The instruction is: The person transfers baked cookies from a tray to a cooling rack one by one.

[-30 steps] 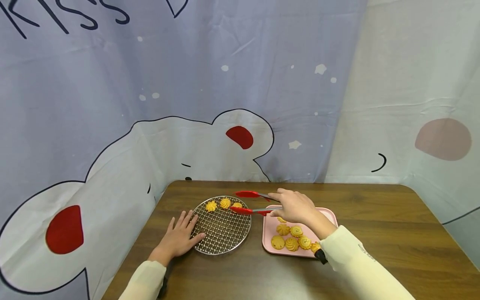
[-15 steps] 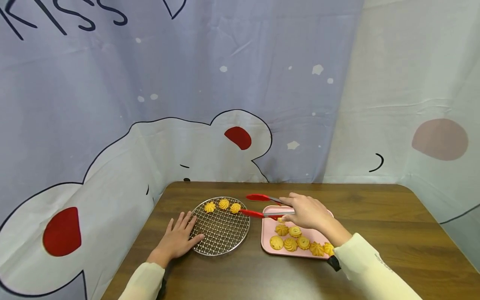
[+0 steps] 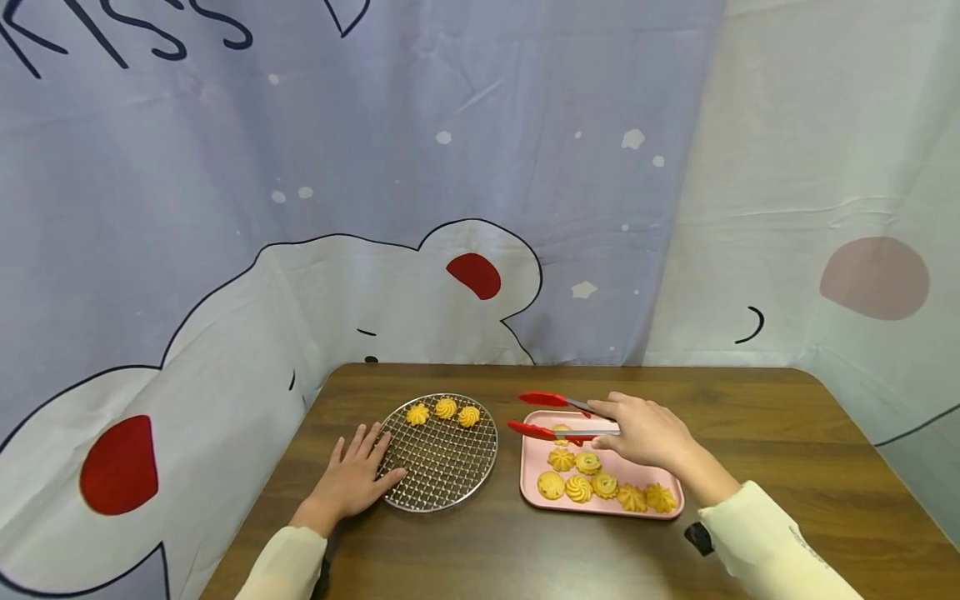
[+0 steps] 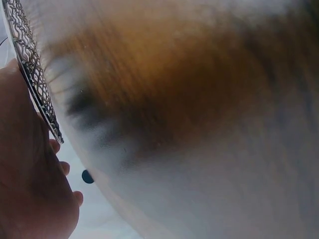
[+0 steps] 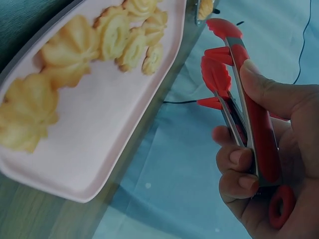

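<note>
My right hand point(image 3: 642, 429) grips a pair of red-tipped tongs point(image 5: 259, 124) above the pink tray point(image 3: 528, 475). Their two arms are spread apart with nothing between the tips. Several piped cookies point(image 3: 578, 488) lie on that tray, mostly along its near side. To the left is a round wire rack point(image 3: 442, 467), with three cookies in a row at its far edge; the rightmost cookie point(image 3: 468, 416) is a swirl. My left hand point(image 3: 351, 479) rests with spread fingers on the rack's left rim. The left wrist view shows the rack point(image 4: 32, 64) edge-on beside that hand.
A wooden table point(image 3: 787, 467) carries everything, and a narrow strip of it separates rack from tray. Behind it hangs a printed cloth point(image 3: 600, 167). A black band point(image 3: 699, 538) is at my right wrist.
The tongs have drawn back from the rack's third cookie, which stays there, and moved right over the tray with my right hand. My left hand has kept its place on the rim.
</note>
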The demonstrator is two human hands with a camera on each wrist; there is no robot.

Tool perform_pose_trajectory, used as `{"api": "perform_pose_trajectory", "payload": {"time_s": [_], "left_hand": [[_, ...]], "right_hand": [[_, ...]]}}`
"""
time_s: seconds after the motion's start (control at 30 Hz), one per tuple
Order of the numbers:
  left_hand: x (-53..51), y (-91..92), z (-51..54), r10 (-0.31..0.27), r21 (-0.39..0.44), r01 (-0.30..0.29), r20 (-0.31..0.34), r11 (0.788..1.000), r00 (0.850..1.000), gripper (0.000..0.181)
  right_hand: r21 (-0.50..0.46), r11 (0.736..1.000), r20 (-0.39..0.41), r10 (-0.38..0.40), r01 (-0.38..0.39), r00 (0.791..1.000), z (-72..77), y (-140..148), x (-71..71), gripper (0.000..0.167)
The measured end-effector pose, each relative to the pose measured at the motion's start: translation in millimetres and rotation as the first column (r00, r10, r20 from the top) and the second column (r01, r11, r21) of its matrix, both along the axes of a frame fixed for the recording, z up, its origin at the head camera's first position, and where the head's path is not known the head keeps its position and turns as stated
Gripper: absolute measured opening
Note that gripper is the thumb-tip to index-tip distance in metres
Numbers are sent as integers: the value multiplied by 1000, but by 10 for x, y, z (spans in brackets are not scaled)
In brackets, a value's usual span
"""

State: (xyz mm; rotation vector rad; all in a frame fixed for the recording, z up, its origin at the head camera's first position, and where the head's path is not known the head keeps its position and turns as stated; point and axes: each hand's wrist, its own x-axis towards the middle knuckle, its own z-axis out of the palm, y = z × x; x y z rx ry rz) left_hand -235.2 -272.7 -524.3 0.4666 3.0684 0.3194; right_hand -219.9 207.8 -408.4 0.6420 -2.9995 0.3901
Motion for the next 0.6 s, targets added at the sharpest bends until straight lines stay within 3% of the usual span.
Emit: {"api": "perform_pose_trajectory", "payload": {"time_s": [0.6], "left_hand": [[10,21,68,18,-13,-17,53,1000,998,81]], "right_hand": [[4,1000,78,-5,5,997,-36,372,123,57]]}}
